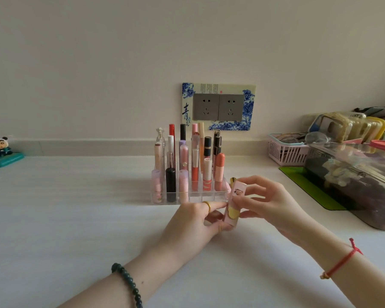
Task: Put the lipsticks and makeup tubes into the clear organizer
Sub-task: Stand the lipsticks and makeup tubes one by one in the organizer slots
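A person's two bare hands met in the lower centre of the frame over a white table point(76, 218), sharing one pale pink, square-sided lipstick tube with gold trim and a small cartoon print point(235, 201). The left hand point(193, 221), wearing a gold ring point(207, 205) and a dark beaded bracelet point(129, 283) at the wrist, curled its fingers round the tube's lower end. The right hand point(269, 201), with a red string bracelet point(342, 261), pinched the upper part between thumb and fingertips. The tube was tilted slightly and held in the air, just in front of the right front corner of the clear plastic grid organizer point(207, 196) at mid-frame. That organizer already held many upright lipsticks and makeup tubes in its back rows and its left front cells; the front cells on the right looked free. This was probably the step of readying one lipstick for placement. The next move would call for one hand to let go, the tube to be stood upright above a free front cell, then lowered straight in without knocking its neighbours. Behind the organizer, a blue-and-white decorated double socket plate point(218, 106) sat on the wall; a small cartoon figurine on a teal base point(1, 150) stood at the far left, and a pink slatted basket point(282, 152) and a clear bulging pouch point(353, 174) lay at the right.
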Tool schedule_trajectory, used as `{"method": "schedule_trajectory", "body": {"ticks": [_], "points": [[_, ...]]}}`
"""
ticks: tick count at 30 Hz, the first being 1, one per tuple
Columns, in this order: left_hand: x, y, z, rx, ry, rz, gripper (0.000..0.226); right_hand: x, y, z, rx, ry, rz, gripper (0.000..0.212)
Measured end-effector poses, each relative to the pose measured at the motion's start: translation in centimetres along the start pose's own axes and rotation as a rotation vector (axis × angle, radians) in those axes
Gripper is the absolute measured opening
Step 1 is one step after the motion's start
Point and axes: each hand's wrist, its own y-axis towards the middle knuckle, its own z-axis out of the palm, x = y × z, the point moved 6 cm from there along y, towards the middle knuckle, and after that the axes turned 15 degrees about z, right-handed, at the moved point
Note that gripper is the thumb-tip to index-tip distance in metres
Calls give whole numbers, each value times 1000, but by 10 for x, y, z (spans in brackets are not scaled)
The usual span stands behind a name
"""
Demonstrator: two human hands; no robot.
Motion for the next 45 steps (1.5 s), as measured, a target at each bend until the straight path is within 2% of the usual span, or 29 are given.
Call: {"method": "schedule_trajectory", "body": {"ticks": [5,10,19,31,45], "points": [[6,2,-9,-90,-23,14,39,16,-1,9,10,87,-94,39],[18,4,-20,-190,-29,-16,29,34,10,18,-80,-67,-217,44],[45,4,-38,-330,-103,-106,45,59,39,53,-124,-211,-390,39],[48,4,-33,-250,-46,-84,53,41,59,56,-197,-290,-388,43],[47,4,-30,-249,-83,-100,45,31,59,61,-250,-327,-355,28]]}}
